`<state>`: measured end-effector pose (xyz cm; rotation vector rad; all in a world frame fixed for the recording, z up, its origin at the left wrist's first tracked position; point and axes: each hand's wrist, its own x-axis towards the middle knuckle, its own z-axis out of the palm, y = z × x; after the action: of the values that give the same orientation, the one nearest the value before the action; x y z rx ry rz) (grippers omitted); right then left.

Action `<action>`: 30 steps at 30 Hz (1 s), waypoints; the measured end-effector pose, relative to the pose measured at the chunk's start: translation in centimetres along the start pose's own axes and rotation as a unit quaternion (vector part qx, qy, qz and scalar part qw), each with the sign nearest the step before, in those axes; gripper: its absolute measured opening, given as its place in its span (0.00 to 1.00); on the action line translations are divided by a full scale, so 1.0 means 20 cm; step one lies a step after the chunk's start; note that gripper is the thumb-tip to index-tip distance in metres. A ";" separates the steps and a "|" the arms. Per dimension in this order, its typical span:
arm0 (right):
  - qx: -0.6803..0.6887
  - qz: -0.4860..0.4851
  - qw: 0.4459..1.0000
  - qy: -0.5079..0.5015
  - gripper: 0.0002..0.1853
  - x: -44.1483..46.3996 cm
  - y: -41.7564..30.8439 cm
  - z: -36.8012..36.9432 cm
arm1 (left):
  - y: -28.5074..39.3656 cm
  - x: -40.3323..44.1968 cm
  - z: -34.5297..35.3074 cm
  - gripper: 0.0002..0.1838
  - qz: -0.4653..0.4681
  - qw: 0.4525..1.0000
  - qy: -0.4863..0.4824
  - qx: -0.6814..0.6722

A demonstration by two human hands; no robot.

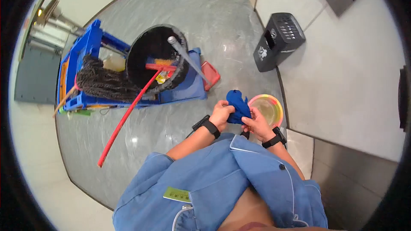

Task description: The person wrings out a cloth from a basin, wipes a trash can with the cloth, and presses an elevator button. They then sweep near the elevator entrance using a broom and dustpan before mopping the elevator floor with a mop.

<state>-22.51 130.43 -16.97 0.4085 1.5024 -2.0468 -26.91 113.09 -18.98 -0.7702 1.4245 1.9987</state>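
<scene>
A bunched blue cloth [238, 106] is held in front of my chest, between both hands. My left hand [222, 114] pinches its left side, with the thumb lying over the fabric. On the other side, the fingers of my right hand [258, 125] are closed on the cloth's lower right edge. Just beyond my right hand stands a round basin [280, 107] with a pink and yellow rim and what looks like water inside. Part of the basin is covered by my right hand.
To the left is a blue cleaning cart [184, 89] carrying a black bucket [136, 47], a dark mop [100, 79] and a red-handled tool [128, 117]. A red dustpan-like piece [211, 76] lies beside it. A black bin [278, 42] stands by the right wall.
</scene>
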 end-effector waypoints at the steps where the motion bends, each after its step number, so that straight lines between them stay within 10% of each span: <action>1: 0.045 0.019 0.998 -0.030 0.23 0.03 -0.01 0.06 | 0.05 -0.03 -0.08 0.18 0.013 1.000 0.008 -0.011; 17: -0.085 -0.126 0.988 -0.016 0.08 0.25 -0.17 0.59 | 0.29 -0.36 -0.54 0.18 0.174 0.970 0.131 -0.104; 30: 0.029 -0.260 0.956 0.134 0.07 -0.21 -0.25 -0.18 | -0.24 -0.44 -0.29 0.12 0.035 0.987 0.025 -0.154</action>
<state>-22.49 135.99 -12.03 0.3489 1.8667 -2.5256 -16.67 107.79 -17.14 -0.9177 1.1985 2.3021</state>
